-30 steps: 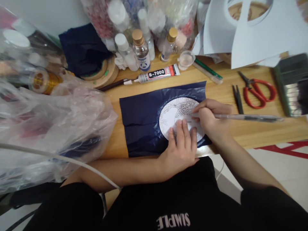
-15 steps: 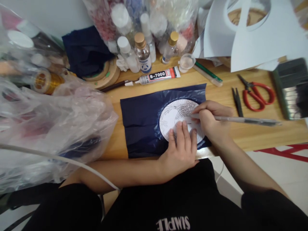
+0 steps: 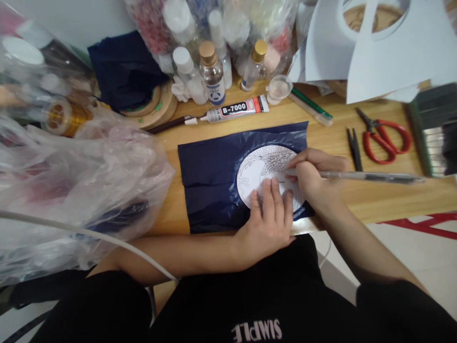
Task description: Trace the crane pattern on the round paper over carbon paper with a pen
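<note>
A dark blue sheet (image 3: 210,178) lies flat on the wooden table (image 3: 332,138). On its right half rests a round white paper with a line drawing (image 3: 255,171). My left hand (image 3: 267,219) lies flat on the lower part of that paper, fingers stretched out and pressing it down. My right hand (image 3: 312,176) is closed round a clear pen (image 3: 364,176); the pen's tip touches the drawing near its middle and its barrel points right.
A B-7000 glue tube (image 3: 235,109), small bottles (image 3: 212,74), red scissors (image 3: 383,136) and black tweezers (image 3: 354,148) lie behind the sheet. Large clear plastic bags (image 3: 78,186) fill the left. White cut card (image 3: 378,45) hangs over the back right; a dark box (image 3: 433,126) sits far right.
Both hands stay in the same spot on the round paper; only the camera shifts slightly.
</note>
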A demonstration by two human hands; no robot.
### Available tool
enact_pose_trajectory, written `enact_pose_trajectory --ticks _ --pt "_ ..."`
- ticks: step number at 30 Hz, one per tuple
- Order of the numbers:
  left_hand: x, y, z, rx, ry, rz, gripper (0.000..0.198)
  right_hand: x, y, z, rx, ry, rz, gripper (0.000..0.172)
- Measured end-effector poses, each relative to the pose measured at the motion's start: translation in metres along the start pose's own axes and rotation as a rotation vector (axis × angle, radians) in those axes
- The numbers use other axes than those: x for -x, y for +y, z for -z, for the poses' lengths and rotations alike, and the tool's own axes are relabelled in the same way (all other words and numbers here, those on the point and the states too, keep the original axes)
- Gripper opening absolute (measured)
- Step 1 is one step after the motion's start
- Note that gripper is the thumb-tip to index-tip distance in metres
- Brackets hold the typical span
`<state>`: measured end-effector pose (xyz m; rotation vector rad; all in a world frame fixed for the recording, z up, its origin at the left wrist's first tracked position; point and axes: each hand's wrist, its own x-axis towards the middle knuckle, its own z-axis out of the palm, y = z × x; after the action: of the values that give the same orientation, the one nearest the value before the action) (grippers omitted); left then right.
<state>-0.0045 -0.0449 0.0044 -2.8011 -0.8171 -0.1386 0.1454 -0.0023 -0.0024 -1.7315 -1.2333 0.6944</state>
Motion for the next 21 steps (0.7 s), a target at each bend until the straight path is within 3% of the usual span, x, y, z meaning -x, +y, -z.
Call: enact_pose_trajectory --ticks 7,12,21 --pt "0.0000 0.0003 -0.0008 -0.004 0.009 0.006 0.079 0.0008 0.0022 -0.0009 -0.049 0.116 0.055 0.022" --pt "0.0001 0.0000 -0.0005 -0.014 0.002 -0.001 0.079 -0.0002 0.0009 -0.0006 0.019 0.057 0.031 0.022" --pt "-0.0002 -0.0007 -0.0005 -0.008 0.007 -0.008 0.079 -0.0010 -0.0029 -0.0024 0.019 0.074 0.023 0.020"
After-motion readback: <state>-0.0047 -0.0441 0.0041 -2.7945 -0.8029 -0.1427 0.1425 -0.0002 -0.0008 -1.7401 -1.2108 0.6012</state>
